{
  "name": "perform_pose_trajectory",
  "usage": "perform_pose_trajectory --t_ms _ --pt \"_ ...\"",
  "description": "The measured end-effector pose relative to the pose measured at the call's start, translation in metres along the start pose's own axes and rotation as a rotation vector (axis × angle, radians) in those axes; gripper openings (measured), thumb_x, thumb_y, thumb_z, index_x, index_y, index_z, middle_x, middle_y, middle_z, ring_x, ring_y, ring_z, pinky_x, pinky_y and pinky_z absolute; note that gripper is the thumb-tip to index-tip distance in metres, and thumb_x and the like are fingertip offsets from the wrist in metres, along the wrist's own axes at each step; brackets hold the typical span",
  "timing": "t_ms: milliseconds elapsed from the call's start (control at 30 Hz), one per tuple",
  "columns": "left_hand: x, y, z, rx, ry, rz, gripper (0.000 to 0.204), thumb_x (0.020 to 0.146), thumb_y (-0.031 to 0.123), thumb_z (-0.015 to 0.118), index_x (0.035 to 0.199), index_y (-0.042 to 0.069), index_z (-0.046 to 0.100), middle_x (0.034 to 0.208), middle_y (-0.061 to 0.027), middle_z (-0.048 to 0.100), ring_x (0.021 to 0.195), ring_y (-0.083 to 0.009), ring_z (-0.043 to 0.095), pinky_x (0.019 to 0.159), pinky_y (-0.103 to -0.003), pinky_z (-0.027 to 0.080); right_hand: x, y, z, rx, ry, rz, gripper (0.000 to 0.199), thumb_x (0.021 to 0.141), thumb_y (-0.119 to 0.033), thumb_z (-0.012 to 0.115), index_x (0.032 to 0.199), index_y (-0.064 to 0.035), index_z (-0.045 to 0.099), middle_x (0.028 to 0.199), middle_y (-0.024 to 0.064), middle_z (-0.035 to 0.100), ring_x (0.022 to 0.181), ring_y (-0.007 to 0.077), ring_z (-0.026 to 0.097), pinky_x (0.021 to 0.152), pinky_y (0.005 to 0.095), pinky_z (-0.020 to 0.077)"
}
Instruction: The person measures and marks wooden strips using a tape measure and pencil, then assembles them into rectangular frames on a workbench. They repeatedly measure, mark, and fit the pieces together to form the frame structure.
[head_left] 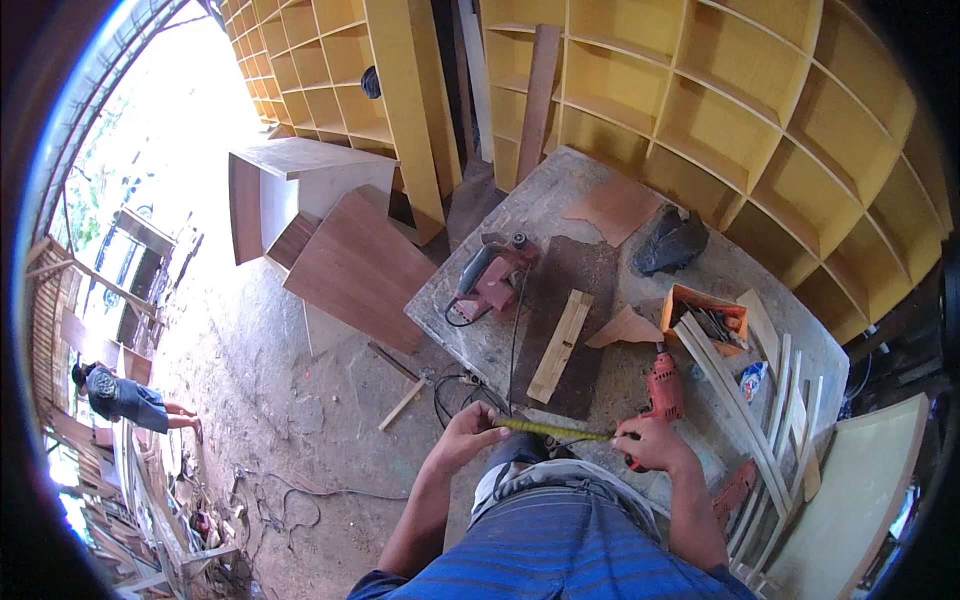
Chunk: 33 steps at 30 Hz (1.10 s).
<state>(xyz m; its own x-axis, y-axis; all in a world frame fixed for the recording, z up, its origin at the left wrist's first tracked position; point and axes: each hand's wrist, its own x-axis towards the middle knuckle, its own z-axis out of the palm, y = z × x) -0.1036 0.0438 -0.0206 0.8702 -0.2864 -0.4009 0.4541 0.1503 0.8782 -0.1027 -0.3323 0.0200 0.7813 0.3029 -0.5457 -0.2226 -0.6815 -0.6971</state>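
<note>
A yellow tape measure is stretched across in front of my waist. My left hand pinches one end of its blade. At the other end my right hand is closed round it, and an orange and black part, perhaps the case, shows at the fingers. Just beyond my right hand a red power drill lies on the worktable. A narrow light wood strip rests on a dark board ahead of my hands. Farther off stands a red power planer with its cord.
An orange box of tools and long pale strips occupy the table's right side, near a black plastic bag. Yellow shelving lines the back. Brown panels lean at left. Another person stands far left; cables cross the floor.
</note>
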Motion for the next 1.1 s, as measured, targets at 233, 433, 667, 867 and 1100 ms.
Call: perform_pose_trajectory --t_ms 233,433,667,867,1100 --pt "0.027 -0.026 0.033 0.821 0.301 0.132 0.082 0.077 0.042 0.090 0.136 -0.001 0.052 0.122 -0.0203 0.068 0.115 -0.0301 0.067 0.098 -0.042 0.053 -0.007 0.006 -0.012 0.093 0.352 0.139 0.033 0.088 -0.030 0.072 0.097 0.0021 0.075 0.082 0.0205 0.073 0.077 0.0295 0.071 0.075 0.0402 0.0533" --pt "0.065 -0.066 0.068 0.943 0.451 0.087 0.083 0.077 0.049 0.086 0.137 0.002 0.053 0.122 -0.0230 0.069 0.115 -0.0385 0.067 0.096 -0.045 0.054 -0.002 0.016 -0.011 0.083 0.407 0.142 0.031 0.089 -0.030 0.071 0.096 0.0002 0.076 0.081 0.0195 0.072 0.077 0.0284 0.071 0.073 0.0397 0.0524" --pt "0.085 -0.063 0.078 0.906 0.538 0.179 0.059 0.078 0.047 0.083 0.122 0.012 0.066 0.100 -0.0166 0.075 0.097 -0.0382 0.072 0.082 -0.045 0.058 -0.008 0.026 -0.008 0.063 0.420 0.104 0.031 0.090 -0.030 0.071 0.095 -0.0005 0.077 0.080 0.0170 0.073 0.074 0.0270 0.070 0.071 0.0395 0.0518" --pt "0.094 -0.079 0.075 0.856 0.584 0.189 0.041 0.080 0.041 0.080 0.110 0.014 0.072 0.093 -0.0152 0.075 0.092 -0.0375 0.073 0.078 -0.045 0.058 -0.006 0.025 -0.010 0.140 0.400 0.118 0.031 0.090 -0.031 0.072 0.097 -0.0017 0.077 0.083 0.0185 0.073 0.077 0.0303 0.071 0.074 0.0412 0.0530" --pt "0.095 -0.091 0.071 0.767 0.577 0.259 0.037 0.079 0.036 0.082 0.108 0.013 0.073 0.092 -0.0142 0.075 0.090 -0.0358 0.073 0.076 -0.043 0.058 -0.009 0.013 -0.016 0.050 0.373 0.122 0.032 0.090 -0.033 0.071 0.099 -0.0031 0.077 0.085 0.0221 0.073 0.082 0.0354 0.073 0.076 0.0437 0.0545"
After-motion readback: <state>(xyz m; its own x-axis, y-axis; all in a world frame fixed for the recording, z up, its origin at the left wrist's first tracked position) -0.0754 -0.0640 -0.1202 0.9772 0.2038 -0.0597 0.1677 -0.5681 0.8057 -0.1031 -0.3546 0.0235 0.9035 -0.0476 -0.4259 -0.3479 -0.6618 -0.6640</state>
